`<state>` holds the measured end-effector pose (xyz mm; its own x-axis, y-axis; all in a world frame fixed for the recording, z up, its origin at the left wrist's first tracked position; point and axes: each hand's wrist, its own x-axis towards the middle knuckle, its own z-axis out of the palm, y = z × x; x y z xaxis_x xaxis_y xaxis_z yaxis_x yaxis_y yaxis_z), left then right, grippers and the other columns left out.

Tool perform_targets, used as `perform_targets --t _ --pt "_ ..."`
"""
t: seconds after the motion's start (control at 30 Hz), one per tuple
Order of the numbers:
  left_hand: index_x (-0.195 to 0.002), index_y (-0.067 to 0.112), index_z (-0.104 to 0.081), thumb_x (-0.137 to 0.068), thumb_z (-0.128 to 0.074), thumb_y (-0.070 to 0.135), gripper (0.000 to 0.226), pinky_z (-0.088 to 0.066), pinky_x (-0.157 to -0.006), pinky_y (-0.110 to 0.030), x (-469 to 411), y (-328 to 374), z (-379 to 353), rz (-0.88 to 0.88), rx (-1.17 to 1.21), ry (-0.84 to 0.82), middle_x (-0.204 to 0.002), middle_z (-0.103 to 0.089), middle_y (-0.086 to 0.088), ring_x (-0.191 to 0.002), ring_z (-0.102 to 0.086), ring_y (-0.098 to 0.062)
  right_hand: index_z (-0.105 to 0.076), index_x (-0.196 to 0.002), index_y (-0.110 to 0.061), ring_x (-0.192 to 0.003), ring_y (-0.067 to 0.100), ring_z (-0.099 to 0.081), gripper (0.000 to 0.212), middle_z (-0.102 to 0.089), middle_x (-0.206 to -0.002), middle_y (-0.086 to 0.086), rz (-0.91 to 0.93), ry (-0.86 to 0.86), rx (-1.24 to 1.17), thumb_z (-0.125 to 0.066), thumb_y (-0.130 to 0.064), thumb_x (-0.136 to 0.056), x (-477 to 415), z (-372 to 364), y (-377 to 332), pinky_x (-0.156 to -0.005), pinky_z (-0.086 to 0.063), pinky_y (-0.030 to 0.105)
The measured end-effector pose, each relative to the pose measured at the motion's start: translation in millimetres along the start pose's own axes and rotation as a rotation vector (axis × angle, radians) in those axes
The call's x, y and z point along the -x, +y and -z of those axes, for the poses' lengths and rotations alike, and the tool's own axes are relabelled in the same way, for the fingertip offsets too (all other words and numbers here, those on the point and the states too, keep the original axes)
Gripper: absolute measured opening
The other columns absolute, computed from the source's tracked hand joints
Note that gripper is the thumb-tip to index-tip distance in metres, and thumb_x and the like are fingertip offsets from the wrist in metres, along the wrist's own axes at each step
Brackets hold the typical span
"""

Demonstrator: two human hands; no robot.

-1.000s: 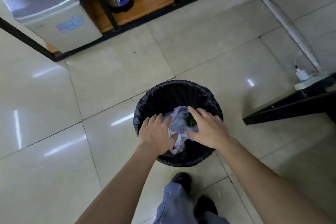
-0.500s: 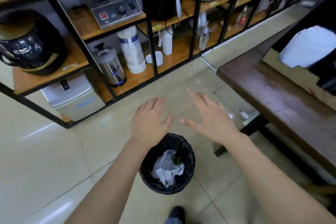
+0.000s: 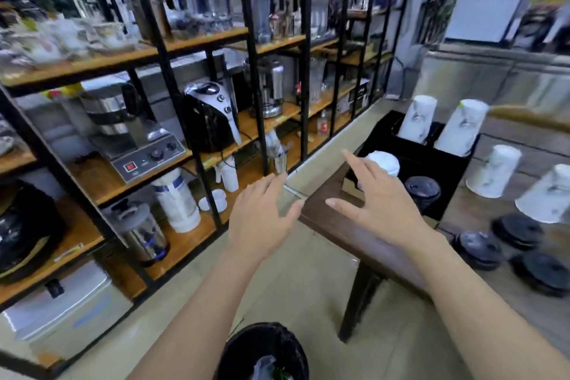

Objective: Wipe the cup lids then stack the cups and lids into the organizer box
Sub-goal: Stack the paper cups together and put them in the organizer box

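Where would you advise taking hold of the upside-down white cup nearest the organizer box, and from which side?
Grip the white cup around its side wall from above. It stands rim-down and tilted in this view, narrow base uppermost, so spread fingers close easily there.

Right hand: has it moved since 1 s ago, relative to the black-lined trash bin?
Yes. The right hand has lifted out of the black-lined trash bin and now hangs open, empty, above the dark wooden table's edge.

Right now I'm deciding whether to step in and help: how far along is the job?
Partly done. The organizer box already holds two cup stacks, white lids and black lids. Both hands are empty. Left: two cups and three black lids on the table.
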<state>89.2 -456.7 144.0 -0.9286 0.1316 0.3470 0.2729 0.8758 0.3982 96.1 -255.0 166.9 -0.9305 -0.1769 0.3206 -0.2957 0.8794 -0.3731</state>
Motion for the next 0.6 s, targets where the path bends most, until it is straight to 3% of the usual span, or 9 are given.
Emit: perform_targets --t 0.37,0.6 --pt "-0.138 0.023 -0.042 -0.087 -0.045 0.052 0.059 -0.036 -0.103 -0.032 -50 131 -54 -0.276 0.136 -0.074 -0.138 -0.051 0.003 -0.127 -0.045 -0.017 -0.012 -0.149 -0.032 -0.134 0.021 -0.036 0.083 -0.034 -0.149 -0.001 -0.232 0.179 0.058 -0.054 -0.058 -0.082 46 77 104 -0.103 -0.037 0.045" --pt "-0.142 0.024 -0.036 -0.09 -0.047 0.051 0.061 -0.03 -0.111 -0.031 -84 234 -122 -0.373 0.249 -0.195 -0.147 -0.042 0.005 -0.136 -0.035 -0.012 -0.013 -0.148 -0.035 -0.125 0.02 -0.043 0.082 -0.04 -0.143 -0.002 -0.386 0.256 0.07 -0.056 -0.057 -0.081 79 119 200 -0.1 -0.038 0.044"
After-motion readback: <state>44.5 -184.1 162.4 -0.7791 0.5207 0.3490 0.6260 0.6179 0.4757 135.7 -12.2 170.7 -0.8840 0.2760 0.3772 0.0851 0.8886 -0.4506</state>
